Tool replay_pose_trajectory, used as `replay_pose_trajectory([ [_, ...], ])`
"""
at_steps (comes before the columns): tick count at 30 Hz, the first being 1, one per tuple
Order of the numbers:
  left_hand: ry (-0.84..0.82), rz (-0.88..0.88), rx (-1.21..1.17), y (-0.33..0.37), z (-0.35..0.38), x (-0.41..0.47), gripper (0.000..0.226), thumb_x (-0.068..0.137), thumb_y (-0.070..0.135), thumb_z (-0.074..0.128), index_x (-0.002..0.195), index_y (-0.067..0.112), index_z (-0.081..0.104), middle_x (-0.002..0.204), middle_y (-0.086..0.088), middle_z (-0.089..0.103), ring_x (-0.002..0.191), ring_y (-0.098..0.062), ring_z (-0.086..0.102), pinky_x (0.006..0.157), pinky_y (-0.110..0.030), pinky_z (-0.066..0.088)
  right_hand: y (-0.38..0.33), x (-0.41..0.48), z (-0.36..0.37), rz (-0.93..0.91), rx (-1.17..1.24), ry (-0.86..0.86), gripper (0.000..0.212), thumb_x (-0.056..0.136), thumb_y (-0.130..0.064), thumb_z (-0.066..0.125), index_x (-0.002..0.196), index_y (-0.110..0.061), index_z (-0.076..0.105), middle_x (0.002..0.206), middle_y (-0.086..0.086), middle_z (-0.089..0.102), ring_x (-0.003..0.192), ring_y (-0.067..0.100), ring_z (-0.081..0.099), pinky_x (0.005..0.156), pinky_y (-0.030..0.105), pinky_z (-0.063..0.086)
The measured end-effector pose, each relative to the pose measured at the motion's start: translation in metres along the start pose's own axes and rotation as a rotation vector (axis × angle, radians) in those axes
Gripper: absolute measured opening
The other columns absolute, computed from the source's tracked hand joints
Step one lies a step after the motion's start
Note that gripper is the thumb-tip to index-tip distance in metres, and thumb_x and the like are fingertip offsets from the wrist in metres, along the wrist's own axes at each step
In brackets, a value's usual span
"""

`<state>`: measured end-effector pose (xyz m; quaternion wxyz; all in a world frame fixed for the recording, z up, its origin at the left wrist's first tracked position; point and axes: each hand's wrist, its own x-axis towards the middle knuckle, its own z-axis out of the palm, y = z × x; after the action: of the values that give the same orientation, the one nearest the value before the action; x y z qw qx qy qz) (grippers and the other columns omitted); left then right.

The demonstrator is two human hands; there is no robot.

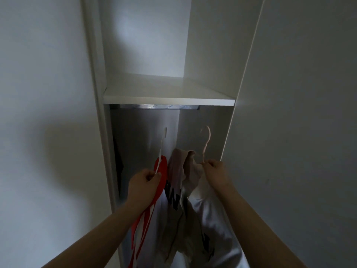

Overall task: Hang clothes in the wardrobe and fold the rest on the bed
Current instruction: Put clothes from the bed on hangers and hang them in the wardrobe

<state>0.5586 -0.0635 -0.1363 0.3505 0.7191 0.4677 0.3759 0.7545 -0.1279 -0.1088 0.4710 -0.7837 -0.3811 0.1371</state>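
A red-and-white garment (160,170) hangs on a white hanger (161,147) and a pale pink garment (176,168) on a pink hanger (206,146). Both are inside the wardrobe (210,55), their hooks below the metal bar (159,107), probably the rail, under the shelf (168,97). The left hand (144,182) pinches the white hanger's neck; the right hand (215,174) grips the pink one's. Each hook likely needs raising over the bar, one at a time, with the garments kept apart.

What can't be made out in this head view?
Head view only:
- What the metal strip under the shelf is: shelf edge hides most.
- Shoulders of white hanger, pink hanger: hidden by garments, left hand, right hand.
- Hems of red-white garment, pink garment: cut off at bottom edge.
- Letters of black print: hidden by folds.
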Motion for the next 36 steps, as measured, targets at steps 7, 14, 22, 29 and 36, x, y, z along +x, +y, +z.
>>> replay_pose_trajectory([
  [7,0.105,0.025,-0.043,-0.024,0.029,0.055,0.018,0.092,0.021,0.060,0.077,0.013,0.067,0.074,0.001,0.063,0.067,-0.006,0.056,0.059,-0.015,0.037,0.016,0.065,0.031,-0.073,0.027,0.041,0.029,0.094,-0.006,0.047,0.097,0.016,0.064,0.099,0.030,0.066,0.097,0.039,0.061,0.067,0.038,0.038],
  [14,0.225,0.027,-0.110,-0.044,0.060,0.110,0.020,0.089,0.019,0.061,0.071,0.013,0.066,0.068,0.001,0.063,0.066,-0.011,0.058,0.060,-0.021,0.042,0.027,0.135,0.058,-0.143,0.077,0.048,0.028,0.094,-0.009,0.048,0.092,0.014,0.065,0.095,0.030,0.066,0.091,0.035,0.062,0.064,0.037,0.036],
  [22,0.307,0.045,-0.082,-0.052,0.078,0.158,0.019,0.087,0.018,0.063,0.070,0.010,0.066,0.067,-0.002,0.064,0.065,-0.015,0.060,0.061,-0.026,0.043,0.007,0.206,0.076,-0.164,0.143,0.038,0.029,0.097,-0.014,0.051,0.092,0.009,0.068,0.097,0.028,0.066,0.093,0.025,0.061,0.069,0.028,0.035],
  [29,0.336,0.057,-0.081,-0.055,0.085,0.176,0.024,0.088,0.017,0.063,0.075,-0.003,0.065,0.075,-0.017,0.065,0.074,-0.028,0.062,0.068,-0.036,0.048,-0.011,0.245,0.092,-0.179,0.177,0.057,0.030,0.096,-0.011,0.050,0.098,0.013,0.068,0.105,0.031,0.066,0.105,0.034,0.062,0.082,0.037,0.044],
  [36,0.334,0.051,-0.127,-0.051,0.082,0.195,0.028,0.088,0.018,0.063,0.075,-0.006,0.064,0.077,-0.022,0.066,0.077,-0.034,0.064,0.072,-0.042,0.051,-0.010,0.270,0.109,-0.130,0.075,-0.032,0.034,0.098,-0.016,0.050,0.113,0.011,0.065,0.118,0.029,0.063,0.117,0.036,0.057,0.092,0.036,0.043],
])
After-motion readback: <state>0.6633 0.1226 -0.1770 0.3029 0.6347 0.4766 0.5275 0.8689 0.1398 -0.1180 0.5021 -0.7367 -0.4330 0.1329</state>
